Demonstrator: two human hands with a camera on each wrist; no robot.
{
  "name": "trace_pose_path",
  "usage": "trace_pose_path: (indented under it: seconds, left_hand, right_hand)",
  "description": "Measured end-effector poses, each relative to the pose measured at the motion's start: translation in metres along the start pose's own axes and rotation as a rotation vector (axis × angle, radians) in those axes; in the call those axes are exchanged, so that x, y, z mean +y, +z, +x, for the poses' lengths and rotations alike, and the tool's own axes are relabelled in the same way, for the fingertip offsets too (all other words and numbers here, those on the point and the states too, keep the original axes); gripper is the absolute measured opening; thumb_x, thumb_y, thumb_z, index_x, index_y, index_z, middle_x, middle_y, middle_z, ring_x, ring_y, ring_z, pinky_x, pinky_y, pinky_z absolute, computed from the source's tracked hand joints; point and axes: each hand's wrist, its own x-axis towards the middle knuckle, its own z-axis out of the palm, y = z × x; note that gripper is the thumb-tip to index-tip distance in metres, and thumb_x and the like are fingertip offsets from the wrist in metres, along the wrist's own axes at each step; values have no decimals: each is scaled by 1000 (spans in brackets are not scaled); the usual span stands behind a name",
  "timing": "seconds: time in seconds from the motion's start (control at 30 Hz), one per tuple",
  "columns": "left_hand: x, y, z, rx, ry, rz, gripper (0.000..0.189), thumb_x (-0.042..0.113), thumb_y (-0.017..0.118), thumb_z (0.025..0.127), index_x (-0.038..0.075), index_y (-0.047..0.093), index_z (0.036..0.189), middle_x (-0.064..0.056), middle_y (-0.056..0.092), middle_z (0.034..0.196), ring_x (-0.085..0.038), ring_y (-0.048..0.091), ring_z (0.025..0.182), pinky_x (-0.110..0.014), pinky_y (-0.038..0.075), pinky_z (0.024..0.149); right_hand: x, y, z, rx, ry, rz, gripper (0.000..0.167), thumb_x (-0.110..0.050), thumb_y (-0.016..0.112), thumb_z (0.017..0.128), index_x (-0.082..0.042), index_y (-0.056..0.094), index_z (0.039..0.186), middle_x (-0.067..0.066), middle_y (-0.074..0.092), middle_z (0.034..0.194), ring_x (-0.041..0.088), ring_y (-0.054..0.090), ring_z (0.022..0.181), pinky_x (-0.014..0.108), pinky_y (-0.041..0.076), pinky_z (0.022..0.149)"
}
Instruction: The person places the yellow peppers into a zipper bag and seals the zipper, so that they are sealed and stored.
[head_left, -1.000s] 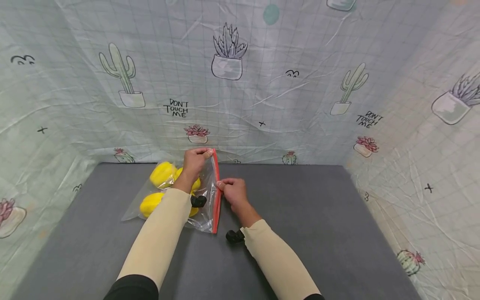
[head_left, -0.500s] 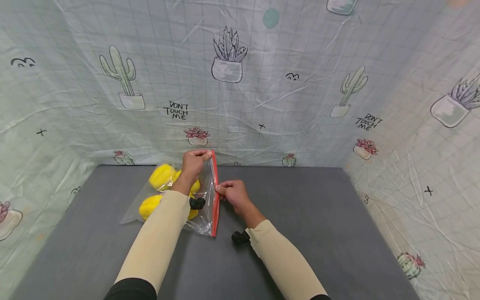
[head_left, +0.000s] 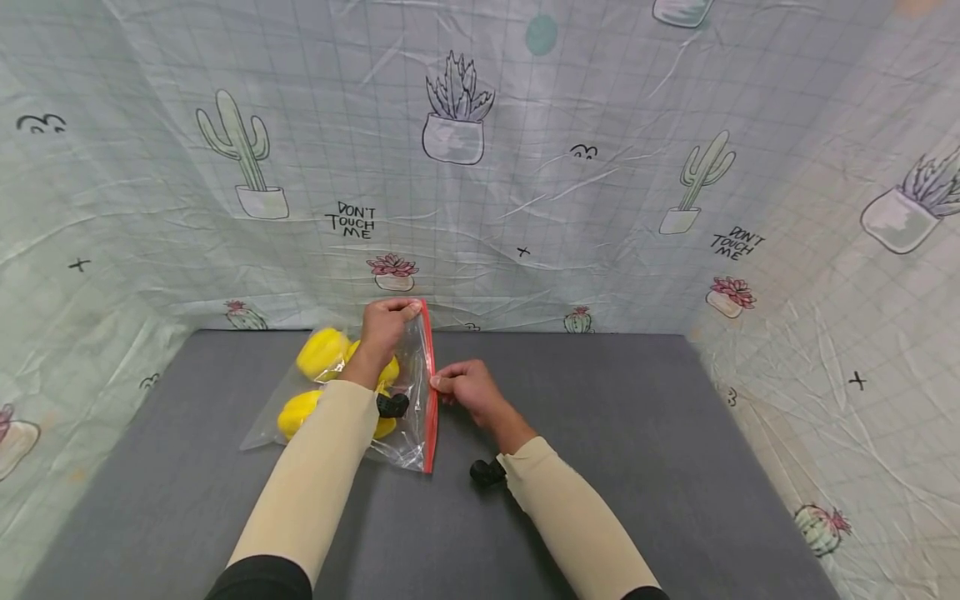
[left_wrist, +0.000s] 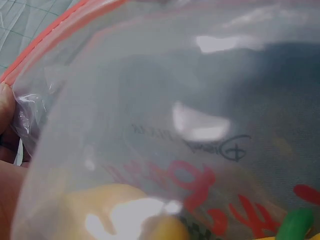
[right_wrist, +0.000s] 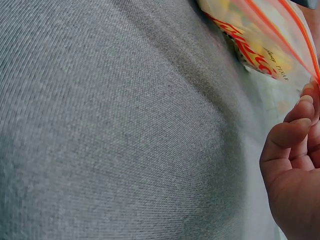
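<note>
A clear zip bag (head_left: 414, 425) with a red zip edge and several lobed yellow bell peppers (head_left: 324, 353) inside lies on the grey table. A green stem (left_wrist: 295, 225) shows through the plastic in the left wrist view. My left hand (head_left: 384, 333) pinches the far corner of the bag's mouth between thumb and fingers. Partway down the red zip, my right hand (head_left: 471, 390) pinches the edge with thumb and forefinger. Part of the peppers is hidden behind my left forearm. Red lettering (right_wrist: 255, 55) and small "Disney Pixar" print mark the bag in the right wrist view.
The grey tabletop (head_left: 585, 433) extends on both sides of the bag. A patterned cloth (head_left: 525, 200) with cactus drawings hangs behind the table and along both sides. Each wrist carries a small black camera (head_left: 486, 472).
My right hand has slid slightly toward me along the red zip, its forearm shifting a little right. The left hand keeps its pinch on the far corner. The view has tilted slightly.
</note>
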Motion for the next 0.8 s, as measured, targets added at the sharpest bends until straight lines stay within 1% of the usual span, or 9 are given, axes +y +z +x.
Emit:
trace_pose_path:
  seconds: [0.1, 0.17, 0.33, 0.43, 0.6, 0.8]
  left_hand:
    - [-1, 1, 1, 3, 7, -14, 36, 23, 69, 101, 1, 72, 129, -17, 68, 131, -21, 54, 106, -37, 44, 102]
    - [-2, 0, 2, 3, 14, -16, 36, 23, 69, 101, 0, 72, 129, -15, 68, 127, -19, 54, 104, -35, 44, 100]
    - [-2, 1, 4, 9, 21, -33, 34, 21, 69, 101, -2, 72, 126, -4, 69, 114, -15, 54, 99, -30, 44, 92]
    - [-2, 1, 5, 13, 22, -39, 34, 21, 70, 100, -2, 73, 125, -1, 69, 109, -14, 55, 98, -28, 44, 89]
    - [-2, 0, 6, 4, 22, -19, 35, 22, 70, 100, -1, 73, 126, -1, 70, 110, -15, 55, 100, -29, 44, 92]
    - [-2, -2, 7, -2, 42, -2, 35, 23, 69, 101, -2, 73, 126, -6, 70, 115, -16, 54, 102, -31, 45, 93]
  right_hand:
    - [1, -1, -1, -12, -4, -13, 21, -4, 71, 94, 16, 74, 99, -6, 62, 67, 12, 54, 60, 27, 49, 61]
    - [1, -2, -2, -22, -4, -25, 21, -4, 71, 94, 16, 74, 99, -6, 62, 67, 11, 54, 60, 28, 49, 62]
    - [1, -5, -2, -63, -9, -47, 21, -5, 71, 94, 16, 74, 98, -6, 60, 64, 10, 53, 58, 28, 47, 61]
    - [1, -8, -2, -96, -19, -61, 21, -5, 72, 94, 16, 73, 98, -7, 60, 64, 10, 52, 59, 28, 46, 61]
    - [3, -12, -4, -158, -40, -88, 21, -5, 71, 95, 16, 72, 98, -8, 60, 67, 10, 52, 62, 28, 45, 62]
    - [10, -17, -4, -226, -99, -113, 21, -1, 69, 94, 20, 69, 96, -10, 59, 65, 9, 51, 60, 27, 44, 60]
